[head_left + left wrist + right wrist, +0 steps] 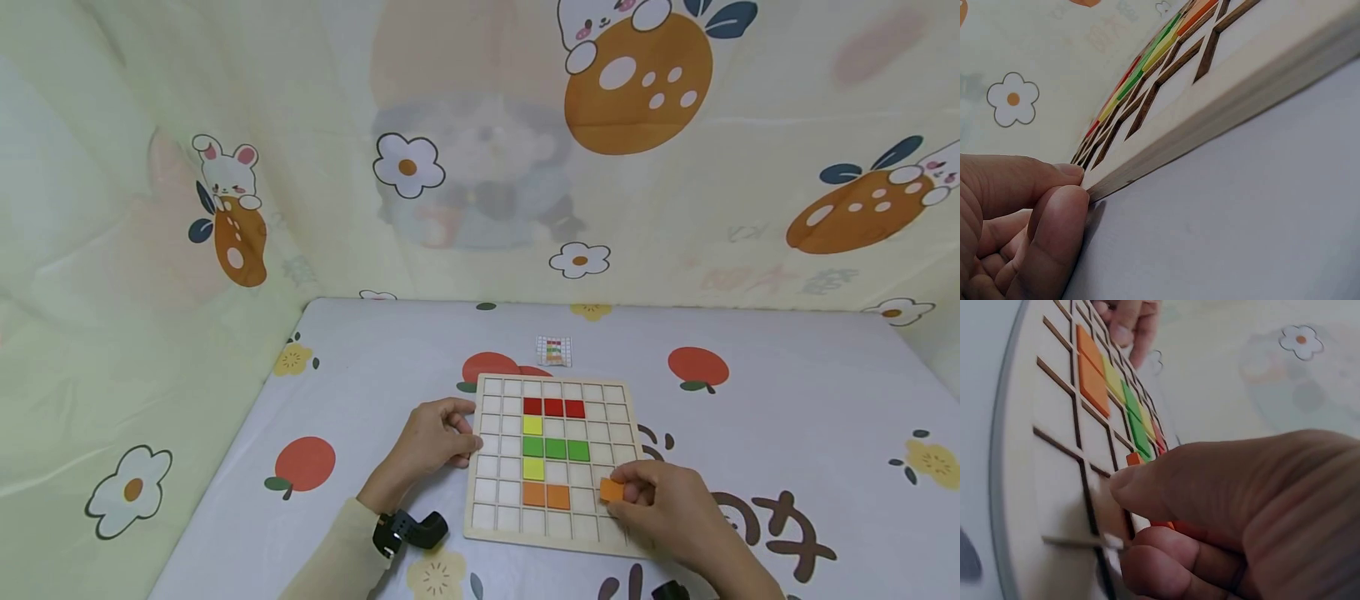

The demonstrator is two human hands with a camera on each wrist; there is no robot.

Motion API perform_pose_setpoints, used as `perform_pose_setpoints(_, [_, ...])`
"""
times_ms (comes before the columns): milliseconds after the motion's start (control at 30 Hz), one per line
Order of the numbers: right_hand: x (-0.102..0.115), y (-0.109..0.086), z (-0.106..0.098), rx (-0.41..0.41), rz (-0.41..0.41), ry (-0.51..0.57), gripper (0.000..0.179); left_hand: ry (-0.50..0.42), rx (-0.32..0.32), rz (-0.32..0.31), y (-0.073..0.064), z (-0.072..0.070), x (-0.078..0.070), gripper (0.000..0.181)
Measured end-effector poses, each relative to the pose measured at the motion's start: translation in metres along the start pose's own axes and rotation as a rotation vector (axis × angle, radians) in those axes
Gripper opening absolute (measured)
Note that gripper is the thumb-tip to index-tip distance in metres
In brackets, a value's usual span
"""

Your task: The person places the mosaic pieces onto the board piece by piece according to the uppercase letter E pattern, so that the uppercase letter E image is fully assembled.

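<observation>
A wooden grid board (507,518) lies on the table. Three red tiles (553,407) form a row near its far side, and three green tiles (556,448) a row in the middle. Single yellow tiles (532,469) sit in the left column between the coloured rows. Nearer are two orange tiles (557,497) side by side. My right hand (667,504) pinches another orange tile (611,490) between thumb and fingers, over the same row, to the right of a gap. On the left, my left hand (431,437) holds the board's edge with thumb (1060,231) and forefinger.
Behind the board lies a small card (553,351) with a coloured grid pattern. A printed cloth (390,350) covers the table, and a patterned curtain (480,275) hangs at the back and left. Dark straps (408,531) sit at the left wrist.
</observation>
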State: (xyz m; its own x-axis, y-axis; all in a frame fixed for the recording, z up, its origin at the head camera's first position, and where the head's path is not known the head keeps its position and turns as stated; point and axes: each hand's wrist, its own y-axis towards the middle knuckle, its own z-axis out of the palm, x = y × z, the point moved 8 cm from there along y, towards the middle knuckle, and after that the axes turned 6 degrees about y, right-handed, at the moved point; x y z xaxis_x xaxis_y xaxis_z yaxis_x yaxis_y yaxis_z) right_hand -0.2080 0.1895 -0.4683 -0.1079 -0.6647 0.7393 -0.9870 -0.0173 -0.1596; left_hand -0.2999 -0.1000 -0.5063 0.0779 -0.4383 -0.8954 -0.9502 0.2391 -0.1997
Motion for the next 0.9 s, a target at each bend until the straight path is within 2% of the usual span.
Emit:
perform_pose_setpoints(200, [0.009,0.004,0.014,0.027,-0.026,0.018,0.026,0.005,0.002,0.004,-0.001,0.000,-0.001,0.051])
perform_pose_setpoints(467, [0.013,0.004,0.019,0.037,-0.072,0.044,0.024,0.016,-0.005,-0.014,0.000,-0.001,0.001,0.051])
perform_pose_setpoints(900, [0.013,0.004,0.025,0.044,-0.036,0.048,0.025,0.001,-0.002,-0.011,0.000,0.000,-0.001,0.051])
